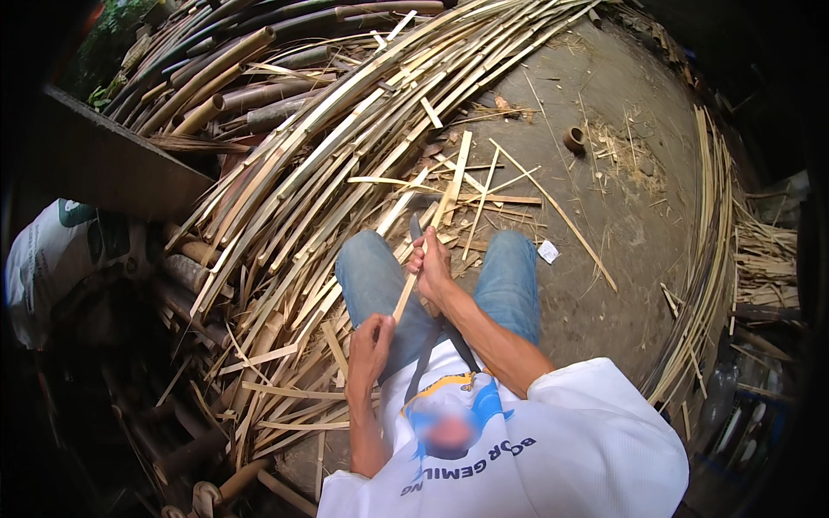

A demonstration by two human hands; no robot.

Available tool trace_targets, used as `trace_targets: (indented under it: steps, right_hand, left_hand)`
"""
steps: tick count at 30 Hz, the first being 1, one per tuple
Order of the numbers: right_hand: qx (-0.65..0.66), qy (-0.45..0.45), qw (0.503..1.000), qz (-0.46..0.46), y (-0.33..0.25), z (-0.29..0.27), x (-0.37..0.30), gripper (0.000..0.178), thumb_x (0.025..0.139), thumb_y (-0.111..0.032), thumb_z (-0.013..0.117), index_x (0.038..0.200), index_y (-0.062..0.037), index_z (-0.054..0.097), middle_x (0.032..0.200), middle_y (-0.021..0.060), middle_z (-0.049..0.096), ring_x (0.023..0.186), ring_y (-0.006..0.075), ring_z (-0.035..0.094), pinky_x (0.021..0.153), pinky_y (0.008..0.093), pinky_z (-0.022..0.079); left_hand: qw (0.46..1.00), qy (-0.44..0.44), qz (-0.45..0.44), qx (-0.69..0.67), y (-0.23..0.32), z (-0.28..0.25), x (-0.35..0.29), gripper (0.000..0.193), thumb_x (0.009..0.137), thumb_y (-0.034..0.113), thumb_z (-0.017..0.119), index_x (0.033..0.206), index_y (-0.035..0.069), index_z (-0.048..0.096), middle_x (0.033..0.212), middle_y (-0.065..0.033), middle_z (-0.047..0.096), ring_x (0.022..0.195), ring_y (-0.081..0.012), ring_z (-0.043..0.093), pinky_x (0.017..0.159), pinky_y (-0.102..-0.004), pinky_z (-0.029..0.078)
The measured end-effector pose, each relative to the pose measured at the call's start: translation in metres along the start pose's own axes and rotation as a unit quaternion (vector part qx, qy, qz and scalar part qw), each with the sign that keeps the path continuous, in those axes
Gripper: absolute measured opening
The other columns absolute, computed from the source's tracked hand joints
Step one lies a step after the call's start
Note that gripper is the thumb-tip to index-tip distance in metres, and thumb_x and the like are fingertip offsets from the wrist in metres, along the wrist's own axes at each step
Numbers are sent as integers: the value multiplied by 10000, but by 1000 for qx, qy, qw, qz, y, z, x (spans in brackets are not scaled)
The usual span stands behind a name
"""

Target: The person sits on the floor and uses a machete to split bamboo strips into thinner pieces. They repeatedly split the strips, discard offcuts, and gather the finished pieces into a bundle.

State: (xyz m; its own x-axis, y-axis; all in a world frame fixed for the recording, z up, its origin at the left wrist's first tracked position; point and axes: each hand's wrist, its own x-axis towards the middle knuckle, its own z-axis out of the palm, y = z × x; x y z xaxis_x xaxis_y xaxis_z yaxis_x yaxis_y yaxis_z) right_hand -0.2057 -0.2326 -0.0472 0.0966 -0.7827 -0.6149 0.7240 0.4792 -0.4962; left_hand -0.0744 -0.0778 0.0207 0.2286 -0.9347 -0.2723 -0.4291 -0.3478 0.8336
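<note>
My right hand (433, 266) is closed between my knees, with the dark blade of a knife (415, 226) sticking up out of the fist. A pale bamboo strip (404, 300) runs past that hand, away from me and slightly to the right; the blade lies close beside it. Whether the blade touches the strip I cannot tell. My left hand (371, 342) pinches the near end of the strip, over my left thigh. The knife's handle is hidden inside my right hand.
A long heap of split bamboo strips (302, 186) spreads along my left. Thick bamboo poles (233, 65) are stacked behind it. Loose strips (553, 207) and shavings (635, 160) lie on the floor, near a small brown cup-shaped piece (573, 140). Another strip bundle (712, 259) curves along the right.
</note>
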Motion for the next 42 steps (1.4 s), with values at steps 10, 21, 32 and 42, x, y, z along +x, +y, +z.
trace_targets:
  steps: [10, 21, 32, 42]
  right_hand:
    - [16, -6, 998, 54, 19, -21, 7, 417, 1061, -426, 474, 851, -67, 498, 625, -31, 391, 503, 85, 390, 466, 252, 375]
    - [73, 86, 992, 55, 39, -24, 8, 426, 1081, -394, 423, 888, -29, 531, 632, 15, 443, 537, 151, 452, 549, 337, 480]
    - [41, 131, 987, -87, 8, -14, 31, 426, 1069, -422, 437, 878, -51, 522, 591, -17, 434, 449, 103, 417, 421, 263, 459]
    - [-515, -88, 852, -18, -21, -12, 73, 453, 1016, -413, 533, 1186, -13, 660, 1023, 129, 700, 889, 252, 666, 786, 373, 525]
  left_hand:
    - [936, 25, 290, 197, 25, -7, -12, 79, 921, 69, 658, 877, 18, 617, 737, -125, 573, 682, -310, 565, 647, -399, 401]
    - [925, 135, 303, 185, 30, -24, 12, 33, 925, 42, 665, 898, 26, 652, 748, -109, 624, 660, -274, 578, 716, -384, 404]
    - [808, 570, 62, -133, 7, -98, 9, 403, 1061, 409, 493, 894, 51, 571, 726, -38, 595, 606, -121, 526, 557, -254, 452]
    - [922, 282, -209, -166, -74, -95, -42, 741, 1030, 532, 460, 1568, 55, 278, 1448, -229, 506, 1321, -341, 511, 1102, -478, 409]
